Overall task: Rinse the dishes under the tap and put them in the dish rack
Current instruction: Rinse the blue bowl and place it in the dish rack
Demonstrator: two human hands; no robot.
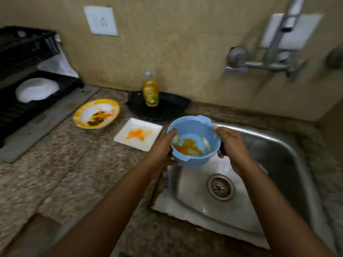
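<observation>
**Blue bowl held over the sink's left edge**

At the far left of the worktop (pixel 61 164) stands a black dish rack (pixel 27 58), with a white bowl (pixel 37 89) lying upside down on its lower tier. A grey tray (pixel 46 119) sits under the rack and reaches out toward the near left. Just right of it, on the speckled stone, is a round plate with a yellow rim (pixel 96 114), smeared with orange and dark green food. Next to that lies a square white plate (pixel 138 134) with an orange smear in its middle. Behind the square plate, against the wall, a black dish (pixel 167 110) carries an upright bottle of yellow dish soap (pixel 150 90).

Further right, both hands grip a blue bowl (pixel 194 140) above the left edge of the steel sink (pixel 278 156). The left hand (pixel 163 147) clasps the bowl's left side, thumb on the rim. The right hand (pixel 232 143) clasps the right side, thumb on the rim by a small lug. The bowl is tilted a little toward the camera, and orange and white residue coats its bottom. The drain (pixel 220 187) lies below and to the right of the bowl. On the wall at the far right hangs a metal tap (pixel 267 64), well apart from the bowl. The picture is blurred, so finer detail cannot be told.
</observation>
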